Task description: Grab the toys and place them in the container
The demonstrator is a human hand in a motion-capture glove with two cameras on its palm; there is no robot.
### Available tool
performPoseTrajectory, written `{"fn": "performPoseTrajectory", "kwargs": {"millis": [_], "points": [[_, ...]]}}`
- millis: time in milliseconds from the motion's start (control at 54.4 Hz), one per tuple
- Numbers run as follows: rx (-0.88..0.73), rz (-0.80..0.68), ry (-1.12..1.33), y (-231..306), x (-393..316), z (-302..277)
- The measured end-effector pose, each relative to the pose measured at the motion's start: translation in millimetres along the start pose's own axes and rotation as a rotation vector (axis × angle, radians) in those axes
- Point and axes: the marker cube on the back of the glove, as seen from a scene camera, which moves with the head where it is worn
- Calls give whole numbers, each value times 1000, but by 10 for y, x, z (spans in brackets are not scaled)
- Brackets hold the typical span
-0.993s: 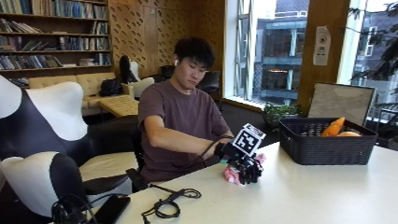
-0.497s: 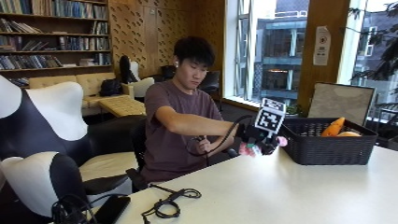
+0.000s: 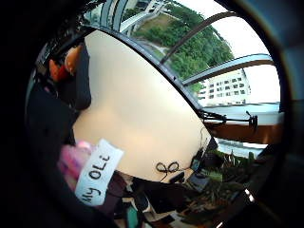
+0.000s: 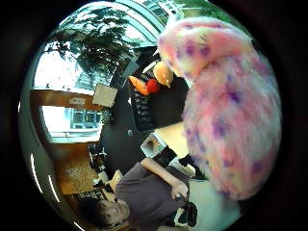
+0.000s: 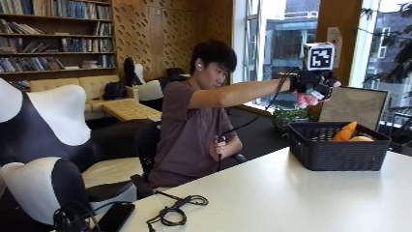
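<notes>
Bookshelves [image 5: 58, 34] back my white worktop [image 5: 309, 198], cables [image 5: 174, 212] near its edge. My right hand [image 5: 313, 83] hangs above the basket [image 5: 338, 152], fingers [image 5: 308, 99] clenched round the pink plush toy [image 4: 231, 106].

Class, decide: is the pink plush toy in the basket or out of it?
Out. The gloved right hand holds the pink plush toy in the air above the black basket.

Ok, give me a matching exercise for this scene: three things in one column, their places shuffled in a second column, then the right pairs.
Things:
1. pink plush toy
2. orange toy
3. black cable

Places:
A. lying on the white table
B. held up in the gloved right hand, above the basket
C. inside the black basket

Pairs: 1-B, 2-C, 3-A
</notes>
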Motion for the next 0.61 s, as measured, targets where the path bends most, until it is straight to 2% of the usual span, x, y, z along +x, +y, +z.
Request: {"fn": "performPoseTrajectory", "kwargs": {"millis": [74, 147, 257, 405, 515, 607], "points": [[0, -37, -13, -277, -504, 4], [-4, -195, -80, -438, -997, 69], [-29, -274, -86, -599, -1407, 254], [-76, -288, -43, -810, -1878, 604], [-231, -232, 78, -962, -2255, 950], [-163, -270, 72, -965, -2149, 997]]}}
